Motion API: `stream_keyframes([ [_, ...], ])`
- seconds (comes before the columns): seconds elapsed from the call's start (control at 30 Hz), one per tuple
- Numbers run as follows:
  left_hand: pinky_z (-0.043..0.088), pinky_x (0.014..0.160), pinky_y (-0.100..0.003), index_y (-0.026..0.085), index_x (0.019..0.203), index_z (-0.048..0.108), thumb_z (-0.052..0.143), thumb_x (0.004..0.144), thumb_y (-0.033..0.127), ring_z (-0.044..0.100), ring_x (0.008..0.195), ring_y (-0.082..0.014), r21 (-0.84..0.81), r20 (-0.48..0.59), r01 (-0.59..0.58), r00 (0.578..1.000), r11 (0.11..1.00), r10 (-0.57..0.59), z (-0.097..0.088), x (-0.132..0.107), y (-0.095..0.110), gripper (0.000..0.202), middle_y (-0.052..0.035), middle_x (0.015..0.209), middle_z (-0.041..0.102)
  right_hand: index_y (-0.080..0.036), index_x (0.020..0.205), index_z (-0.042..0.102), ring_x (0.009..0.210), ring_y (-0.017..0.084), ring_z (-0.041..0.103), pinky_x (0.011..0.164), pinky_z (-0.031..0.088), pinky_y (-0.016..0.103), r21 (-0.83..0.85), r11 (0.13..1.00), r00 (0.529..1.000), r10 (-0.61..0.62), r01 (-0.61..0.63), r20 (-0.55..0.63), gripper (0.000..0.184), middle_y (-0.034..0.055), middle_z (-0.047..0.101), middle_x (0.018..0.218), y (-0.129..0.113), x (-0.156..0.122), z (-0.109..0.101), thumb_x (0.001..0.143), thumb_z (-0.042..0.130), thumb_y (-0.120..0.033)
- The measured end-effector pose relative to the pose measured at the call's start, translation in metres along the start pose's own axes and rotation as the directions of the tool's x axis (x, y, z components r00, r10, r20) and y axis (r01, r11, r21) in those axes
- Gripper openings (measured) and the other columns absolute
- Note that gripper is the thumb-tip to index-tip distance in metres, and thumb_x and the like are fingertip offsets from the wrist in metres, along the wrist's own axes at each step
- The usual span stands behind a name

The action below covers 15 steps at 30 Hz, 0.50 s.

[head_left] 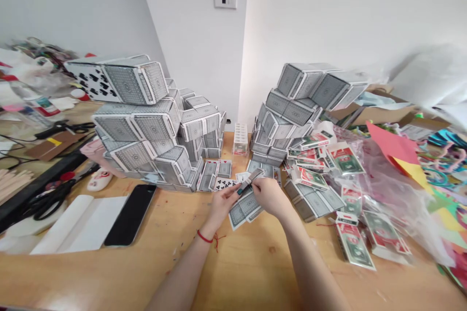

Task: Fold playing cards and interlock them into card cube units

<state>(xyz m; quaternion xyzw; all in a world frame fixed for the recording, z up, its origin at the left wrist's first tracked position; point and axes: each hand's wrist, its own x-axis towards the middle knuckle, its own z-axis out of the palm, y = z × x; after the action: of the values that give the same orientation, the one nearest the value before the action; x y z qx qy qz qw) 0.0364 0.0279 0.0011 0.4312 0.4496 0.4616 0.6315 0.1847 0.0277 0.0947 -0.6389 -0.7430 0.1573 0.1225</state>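
Note:
At the middle of the table my left hand (222, 206), with a red string at the wrist, is closed with thumb and fingertips on a grey-backed playing card (252, 176). The card is seen nearly edge-on and looks bent. My right hand (269, 195) is curled around its other end, fingers partly hidden. Just below the hands lie loose grey-backed cards (239, 213), overlapping flat on the wood. Behind my left hand are a face-up club card (224, 184) and more cards (210, 169). Stacked structures of folded cards rise at the left (153, 131) and right (288, 107).
Red-and-green card boxes (352, 243) and plastic wrap (408, 204) crowd the right side. A phone (130, 215), white paper (82, 223) and black scissors (54, 199) lie at the left. A small clear box (241, 140) stands near the wall between the structures.

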Motion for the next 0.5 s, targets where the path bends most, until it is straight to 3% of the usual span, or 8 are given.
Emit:
stream_keyframes([
  [0.2, 0.048, 0.068, -0.029, 0.013, 0.101, 0.063, 0.064, 0.065, 0.034, 0.061, 0.083, -0.0199, 0.011, 0.032, -0.013, 0.999, 1.000, 0.012, 0.0006, -0.0009, -0.0005, 0.041, -0.0094, 0.091, 0.068, -0.016, 0.053, 0.060, 0.048, 0.011, 0.048, 0.048, 0.027, 0.020, 0.067, 0.998, 1.000, -0.009, 0.009, 0.007, 0.023, 0.0030, 0.059, 0.051, 0.0009, -0.0012, -0.0010, 0.069, 0.045, -0.009],
  [0.5, 0.047, 0.069, -0.028, 0.012, 0.095, 0.065, 0.065, 0.064, 0.038, 0.061, 0.085, -0.0212, -0.016, 0.026, 0.005, 1.000, 1.000, -0.005, 0.0016, 0.0003, 0.0008, 0.040, -0.0103, 0.091, 0.068, -0.016, 0.055, 0.056, 0.049, 0.010, 0.046, 0.048, 0.029, 0.018, 0.177, 0.981, 0.992, 0.099, -0.084, -0.076, 0.016, 0.0007, 0.055, 0.051, -0.0036, -0.0016, -0.0008, 0.065, 0.045, -0.010],
])
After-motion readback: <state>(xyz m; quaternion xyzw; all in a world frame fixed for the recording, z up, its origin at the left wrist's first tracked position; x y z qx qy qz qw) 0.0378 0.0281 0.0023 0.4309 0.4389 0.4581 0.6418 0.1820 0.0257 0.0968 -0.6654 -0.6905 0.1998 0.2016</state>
